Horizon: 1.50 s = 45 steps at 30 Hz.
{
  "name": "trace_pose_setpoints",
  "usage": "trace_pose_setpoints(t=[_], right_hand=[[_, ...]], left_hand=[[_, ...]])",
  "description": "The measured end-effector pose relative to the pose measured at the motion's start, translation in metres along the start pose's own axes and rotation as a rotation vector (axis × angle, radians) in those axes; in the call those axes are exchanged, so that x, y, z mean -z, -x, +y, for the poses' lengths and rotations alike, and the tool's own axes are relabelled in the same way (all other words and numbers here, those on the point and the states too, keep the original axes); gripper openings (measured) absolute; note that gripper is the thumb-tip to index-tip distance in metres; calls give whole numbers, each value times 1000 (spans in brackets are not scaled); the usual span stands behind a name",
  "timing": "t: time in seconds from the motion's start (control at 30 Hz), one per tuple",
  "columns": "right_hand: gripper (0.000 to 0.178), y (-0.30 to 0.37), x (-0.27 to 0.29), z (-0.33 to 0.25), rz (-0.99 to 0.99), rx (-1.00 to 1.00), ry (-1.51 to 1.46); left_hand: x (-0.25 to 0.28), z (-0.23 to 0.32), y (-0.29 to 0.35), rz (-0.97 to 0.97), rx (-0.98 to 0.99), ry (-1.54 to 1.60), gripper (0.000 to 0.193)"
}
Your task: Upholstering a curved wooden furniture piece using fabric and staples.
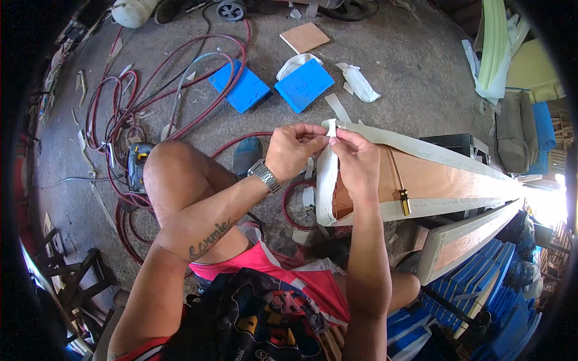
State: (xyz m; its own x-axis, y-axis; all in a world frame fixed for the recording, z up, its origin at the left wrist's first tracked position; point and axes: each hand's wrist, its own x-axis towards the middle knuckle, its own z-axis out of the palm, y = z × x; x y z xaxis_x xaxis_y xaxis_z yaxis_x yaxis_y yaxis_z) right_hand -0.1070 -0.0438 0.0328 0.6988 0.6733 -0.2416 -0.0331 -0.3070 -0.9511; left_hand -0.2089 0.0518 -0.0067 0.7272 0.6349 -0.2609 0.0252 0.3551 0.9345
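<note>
A long, narrow panel with a brown board back (439, 174) stretches from between my hands toward the right. White fabric (326, 186) wraps over its edges, with a line of fastenings along the border. At the near-end far corner, my left hand (292, 151) pinches a fold of this fabric between thumb and fingers. Close beside it, my right hand (359, 162) grips the same corner fold with thumb and forefinger. A thin-shafted tool with a black and yellow handle (404, 203) lies across the panel, right of my right hand.
A second fabric-edged panel (466, 240) stands at right, near blue slatted pieces (481, 271). Red hose (180, 129) coils on the floor at left, beside a yellow-grey power tool (138, 165). Two blue blocks (305, 84) and a wood square (304, 38) lie ahead.
</note>
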Motion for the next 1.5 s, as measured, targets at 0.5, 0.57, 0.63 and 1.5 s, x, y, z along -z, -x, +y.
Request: trace_pose_setpoints(t=[0.5,0.57,0.63,1.5], right_hand=[[19,0,1,13,47,64,69],[18,1,-3,16,66,99,70],[15,3,-5,19,92,191,147],[15,13,-16,34,238,650,528]], left_hand=[[1,-1,-2,13,-19,-40,23],[3,-1,-3,-13,-23,-1,22],[3,3,0,-9,-19,-9,23],[19,7,0,-145,225,23,20]])
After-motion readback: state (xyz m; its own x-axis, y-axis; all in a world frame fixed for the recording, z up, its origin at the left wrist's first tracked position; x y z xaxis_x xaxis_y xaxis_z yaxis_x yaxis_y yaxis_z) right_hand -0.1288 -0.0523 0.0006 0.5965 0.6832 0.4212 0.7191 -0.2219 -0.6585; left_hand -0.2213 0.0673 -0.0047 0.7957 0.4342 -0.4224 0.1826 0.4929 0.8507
